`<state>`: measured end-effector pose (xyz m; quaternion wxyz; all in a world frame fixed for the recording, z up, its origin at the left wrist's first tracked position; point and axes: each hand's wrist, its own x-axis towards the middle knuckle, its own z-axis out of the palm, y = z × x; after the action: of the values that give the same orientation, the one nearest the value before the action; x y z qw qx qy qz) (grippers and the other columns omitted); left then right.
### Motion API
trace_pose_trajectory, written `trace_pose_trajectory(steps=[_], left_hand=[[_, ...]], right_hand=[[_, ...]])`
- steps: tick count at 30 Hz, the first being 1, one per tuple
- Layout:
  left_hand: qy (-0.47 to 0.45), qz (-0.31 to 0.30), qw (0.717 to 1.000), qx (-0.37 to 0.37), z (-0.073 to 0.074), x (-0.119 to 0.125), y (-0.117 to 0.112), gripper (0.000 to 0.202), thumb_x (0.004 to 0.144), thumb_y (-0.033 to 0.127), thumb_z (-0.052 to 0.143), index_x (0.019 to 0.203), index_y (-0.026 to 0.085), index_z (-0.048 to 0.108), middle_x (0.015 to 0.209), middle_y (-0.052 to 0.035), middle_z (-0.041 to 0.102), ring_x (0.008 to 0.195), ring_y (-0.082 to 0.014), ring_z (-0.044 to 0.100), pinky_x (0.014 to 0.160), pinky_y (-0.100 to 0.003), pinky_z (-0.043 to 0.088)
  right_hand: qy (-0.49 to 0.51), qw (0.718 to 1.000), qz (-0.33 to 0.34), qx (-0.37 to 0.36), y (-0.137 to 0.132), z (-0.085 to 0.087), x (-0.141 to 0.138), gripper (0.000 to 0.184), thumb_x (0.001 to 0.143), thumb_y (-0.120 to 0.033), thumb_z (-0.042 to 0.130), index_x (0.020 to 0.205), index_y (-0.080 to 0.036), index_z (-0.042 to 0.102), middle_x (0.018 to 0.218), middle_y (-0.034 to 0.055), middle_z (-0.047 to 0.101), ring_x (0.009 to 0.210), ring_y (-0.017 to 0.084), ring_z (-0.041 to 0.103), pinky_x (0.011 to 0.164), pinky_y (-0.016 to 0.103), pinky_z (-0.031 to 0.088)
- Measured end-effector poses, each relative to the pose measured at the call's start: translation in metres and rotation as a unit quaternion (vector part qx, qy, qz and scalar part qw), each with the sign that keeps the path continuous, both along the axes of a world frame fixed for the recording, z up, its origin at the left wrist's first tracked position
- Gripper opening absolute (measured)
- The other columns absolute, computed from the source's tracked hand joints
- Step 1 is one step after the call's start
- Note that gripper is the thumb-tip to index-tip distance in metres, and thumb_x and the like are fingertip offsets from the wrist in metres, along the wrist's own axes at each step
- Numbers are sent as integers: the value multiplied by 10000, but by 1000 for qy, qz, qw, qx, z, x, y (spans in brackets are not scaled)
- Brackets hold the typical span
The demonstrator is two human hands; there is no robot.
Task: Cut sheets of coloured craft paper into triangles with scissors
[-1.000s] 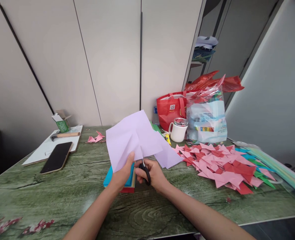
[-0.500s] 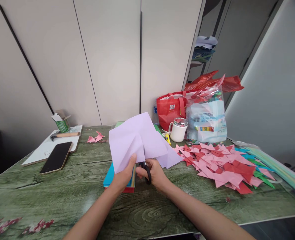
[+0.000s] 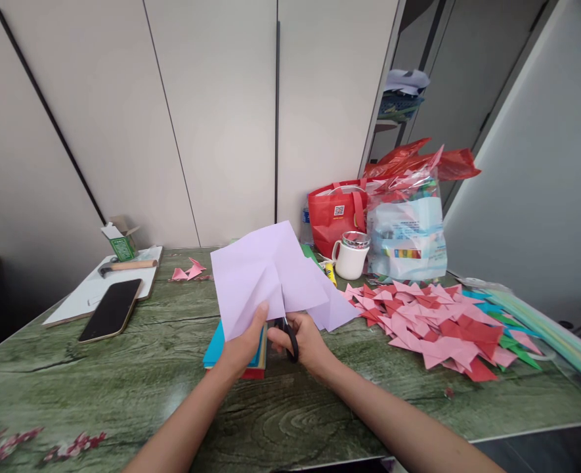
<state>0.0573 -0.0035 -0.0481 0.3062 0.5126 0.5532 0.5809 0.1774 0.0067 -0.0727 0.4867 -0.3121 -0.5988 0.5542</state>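
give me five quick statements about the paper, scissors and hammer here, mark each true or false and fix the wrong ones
1. The left hand holds a pale purple paper sheet. True.
2. The right hand holds black-handled metal scissors. True.
3. The scissors lie far from the sheet. False: they are held at it.
4. A wooden-handled claw hammer rests on a flat white board. True.
5. The hammer's head points right in the picture. False: it is at the left.

The green table (image 3: 137, 394) bears folded papers (image 3: 432, 322) and a mug (image 3: 350, 261).
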Motion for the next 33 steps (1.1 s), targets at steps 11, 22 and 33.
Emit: trace_pose_trajectory(steps=[11, 22, 33], left_hand=[[-12, -6, 1000, -15, 0, -1, -1, 353, 752, 375, 551, 1031, 162, 589, 1107, -80, 622, 1111, -196, 501, 996, -297, 324], [-42, -11, 998, -38, 1, 0, -1, 344, 743, 389, 562, 1002, 166, 596, 1102, -71, 626, 1109, -198, 502, 980, -302, 349], [-20, -4, 999, -34, 6, 1, -5, 300, 750, 356, 549, 975, 163, 598, 1087, -84, 632, 1135, -210, 478, 988, -312, 339]], right_hand=[[1, 1000, -2, -9, -1, 1, 0, 404, 569, -487, 689, 704, -123, 579, 444, -45, 485, 409, 80, 424, 412, 201, 346], [-3, 1000, -11, -13, -1, 0, -1, 382, 583, -469, 685, 703, -122, 578, 454, -38, 497, 405, 81, 433, 408, 203, 349], [0, 1000, -18, -26, -2, -1, -1, 385, 582, -472, 686, 700, -123, 575, 429, -46, 490, 376, 77, 425, 391, 199, 337]])
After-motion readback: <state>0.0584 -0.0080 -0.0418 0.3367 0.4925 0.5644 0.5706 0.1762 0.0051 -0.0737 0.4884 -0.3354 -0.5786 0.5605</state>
